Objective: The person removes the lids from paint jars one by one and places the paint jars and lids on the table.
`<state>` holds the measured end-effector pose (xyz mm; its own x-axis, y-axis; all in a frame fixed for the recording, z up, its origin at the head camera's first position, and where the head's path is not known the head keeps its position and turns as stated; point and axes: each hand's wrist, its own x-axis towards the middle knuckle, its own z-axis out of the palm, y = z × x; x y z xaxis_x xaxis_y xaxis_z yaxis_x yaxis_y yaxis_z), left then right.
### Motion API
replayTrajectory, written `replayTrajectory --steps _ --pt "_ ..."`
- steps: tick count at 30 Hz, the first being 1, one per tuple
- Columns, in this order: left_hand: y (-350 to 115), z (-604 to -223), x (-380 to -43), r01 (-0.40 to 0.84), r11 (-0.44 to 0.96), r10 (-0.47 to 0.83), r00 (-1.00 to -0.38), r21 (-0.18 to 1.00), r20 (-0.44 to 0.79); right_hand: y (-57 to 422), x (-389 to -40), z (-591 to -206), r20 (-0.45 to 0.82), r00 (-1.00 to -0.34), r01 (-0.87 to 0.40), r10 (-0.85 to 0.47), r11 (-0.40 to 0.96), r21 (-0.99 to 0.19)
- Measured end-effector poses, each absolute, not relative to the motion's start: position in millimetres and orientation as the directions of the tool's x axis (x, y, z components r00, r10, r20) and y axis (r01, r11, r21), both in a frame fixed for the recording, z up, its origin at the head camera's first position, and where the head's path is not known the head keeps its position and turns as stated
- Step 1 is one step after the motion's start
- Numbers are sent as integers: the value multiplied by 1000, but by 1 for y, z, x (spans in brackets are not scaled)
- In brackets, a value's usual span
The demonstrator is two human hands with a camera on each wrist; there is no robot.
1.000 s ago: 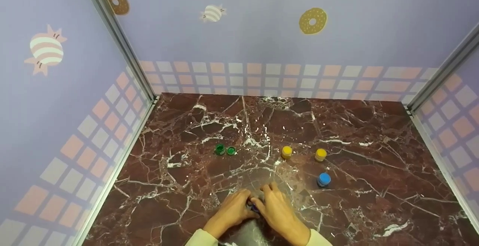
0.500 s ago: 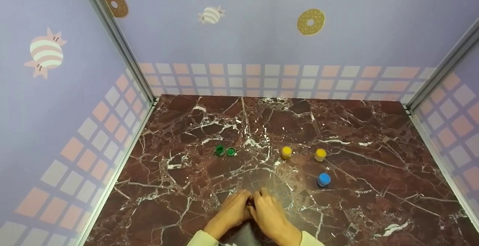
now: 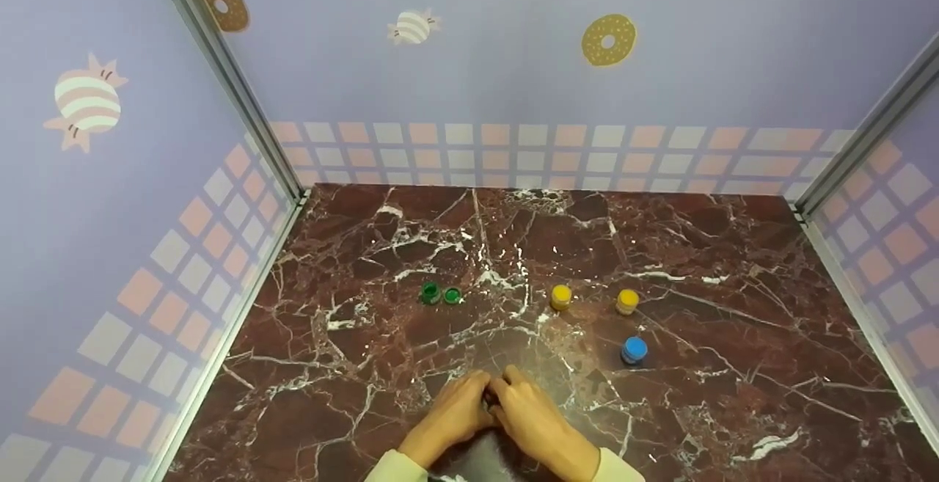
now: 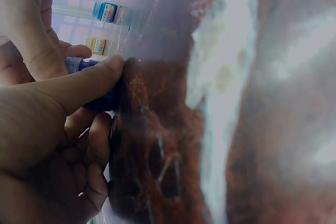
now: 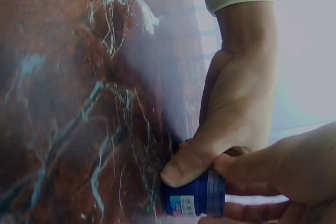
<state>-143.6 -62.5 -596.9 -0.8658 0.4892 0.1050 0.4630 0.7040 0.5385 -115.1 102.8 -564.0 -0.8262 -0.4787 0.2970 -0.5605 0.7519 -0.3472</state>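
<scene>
Both hands meet over a small dark-blue paint jar (image 5: 184,200) at the near side of the table. My left hand (image 3: 461,410) grips the jar's body, its thumb (image 4: 100,80) lying along the side. My right hand (image 3: 534,417) pinches the ribbed lid (image 5: 215,193), which sits on the jar. A pale label shows on the body in the right wrist view. From the head view, the fingers hide nearly all of this jar.
Farther back stand a green jar (image 3: 430,293) with a green lid (image 3: 452,296) beside it, and two yellow-topped jars (image 3: 561,297) (image 3: 627,301). A light-blue-topped jar (image 3: 634,351) stands to the right of my hands. Patterned walls (image 3: 499,64) enclose the marble-look table (image 3: 352,409).
My right hand has drawn in toward the left and turned a little at the lid, so the jar shows less between the hands. My left hand stays nearly still; the other jars have not moved.
</scene>
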Motion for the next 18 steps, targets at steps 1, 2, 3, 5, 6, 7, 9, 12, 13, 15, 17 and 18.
replayTrajectory --steps 1,2,3,5,6,7,9,12,13,15,17,18 --pt "-63 -597 -144 459 704 490 -866 543 97 104 -116 -564 294 -816 -577 -498 741 -344" --pt "-63 -597 -144 459 702 494 -865 545 92 106 -117 -564 294 -804 -594 -517 728 -343" --pt "-64 -597 -144 458 699 497 -863 549 87 107 -118 -564 293 -792 -609 -535 715 -342" --pt "-65 -597 -144 455 693 503 -861 560 77 110 -120 -565 290 -770 -638 -568 688 -346" --pt "-65 -596 -144 453 687 505 -860 568 74 112 -120 -566 288 -760 -650 -583 676 -348" --pt "-65 -596 -144 456 683 507 -858 571 79 113 -121 -566 286 -750 -662 -597 661 -353" --pt "-65 -596 -143 457 677 508 -857 577 84 116 -123 -567 282 -727 -685 -626 632 -363" --pt "-65 -596 -142 454 677 504 -860 580 85 119 -125 -567 277 -690 -719 -669 590 -367" --pt "-65 -596 -142 453 679 502 -861 577 86 120 -125 -566 278 -677 -731 -682 577 -366" --pt "-65 -596 -142 454 682 501 -861 574 87 121 -126 -566 279 -653 -751 -704 556 -356" --pt "-64 -596 -143 456 680 501 -861 574 91 122 -127 -566 285 -634 -767 -719 539 -348" --pt "-64 -596 -143 458 678 502 -860 575 92 123 -127 -565 291 -625 -775 -724 531 -344"
